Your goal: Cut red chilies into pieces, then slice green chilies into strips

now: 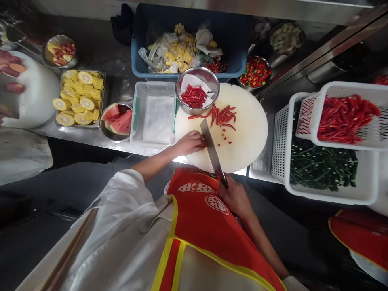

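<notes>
Lying on the round white cutting board (250, 121): whole red chilies (226, 116) in a loose cluster toward the far side, small red chili bits (224, 138) nearer. Left hand (190, 142): fingers curled, gripping a red chili that shows just beside the blade. Right hand (235, 196): wrapped round the handle of the cleaver (212, 149), blade slanting across the board, tip near the cluster. Steel bowl (197, 111) at the board's far left edge; cut chili lengths (194, 96) on white paper inside. To its left I note a clear plastic container (156, 121), watermelon slices (121, 123), corn pieces (80, 97). Right: green chilies (323, 165) in a white basket (333, 196). Beyond the board: blue tub (139, 52)
</notes>
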